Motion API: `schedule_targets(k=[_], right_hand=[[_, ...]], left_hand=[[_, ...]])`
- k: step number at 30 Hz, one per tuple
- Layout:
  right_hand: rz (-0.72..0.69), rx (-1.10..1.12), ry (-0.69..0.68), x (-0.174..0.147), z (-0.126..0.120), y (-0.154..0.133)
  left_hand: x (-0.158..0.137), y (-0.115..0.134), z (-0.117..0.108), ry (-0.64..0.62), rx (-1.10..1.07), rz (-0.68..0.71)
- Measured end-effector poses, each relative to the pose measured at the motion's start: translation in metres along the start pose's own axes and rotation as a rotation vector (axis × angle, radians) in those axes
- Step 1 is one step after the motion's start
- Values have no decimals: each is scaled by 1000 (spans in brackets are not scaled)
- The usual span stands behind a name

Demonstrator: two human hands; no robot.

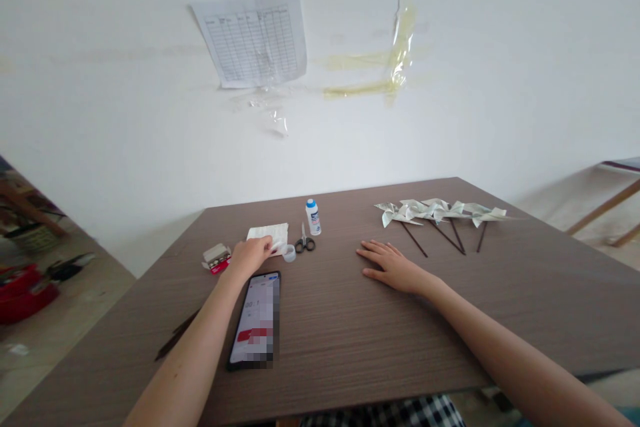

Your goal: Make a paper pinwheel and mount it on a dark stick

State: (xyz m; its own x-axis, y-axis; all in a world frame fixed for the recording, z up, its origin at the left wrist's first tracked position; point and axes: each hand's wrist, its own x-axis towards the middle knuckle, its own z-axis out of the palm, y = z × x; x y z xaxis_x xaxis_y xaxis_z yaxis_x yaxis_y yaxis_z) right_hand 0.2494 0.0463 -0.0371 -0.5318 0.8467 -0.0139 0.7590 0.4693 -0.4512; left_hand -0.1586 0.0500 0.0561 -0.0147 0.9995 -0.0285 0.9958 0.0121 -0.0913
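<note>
My left hand (251, 256) reaches over a small stack of pale paper (265, 231), fingers pinched together at what looks like a whitish sheet on its right part. The fingers partly hide what they grip. Right beside the stack are a roll of clear tape (289, 253) and black-handled scissors (305, 245). A white glue bottle (313, 219) with a blue cap stands behind the scissors. My right hand (393, 267) lies flat on the table, fingers spread, holding nothing. To its right lie several paper pinwheels (435, 211) on dark sticks.
A phone (256, 320) with a timer lies between my arms. At the left are an open small red-and-white box (217, 258) and dark sticks (177, 333), partly behind my left forearm. A white wall with a taped printed sheet (253, 37) rises behind the table (330, 327).
</note>
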Motion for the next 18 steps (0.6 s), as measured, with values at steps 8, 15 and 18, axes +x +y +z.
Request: schedule_targets(k=[8,15,18], right_hand=[[15,5,-17,-2,-4,-3],[13,16,-32,-4,-7,-4],[7,17,-24,-4,-7,-3]], left_hand=[[0,-1,-3,-3,-32,-11],[0,-5,-4,26,-93,-16],[1,-8,-5,44,-124,-2]])
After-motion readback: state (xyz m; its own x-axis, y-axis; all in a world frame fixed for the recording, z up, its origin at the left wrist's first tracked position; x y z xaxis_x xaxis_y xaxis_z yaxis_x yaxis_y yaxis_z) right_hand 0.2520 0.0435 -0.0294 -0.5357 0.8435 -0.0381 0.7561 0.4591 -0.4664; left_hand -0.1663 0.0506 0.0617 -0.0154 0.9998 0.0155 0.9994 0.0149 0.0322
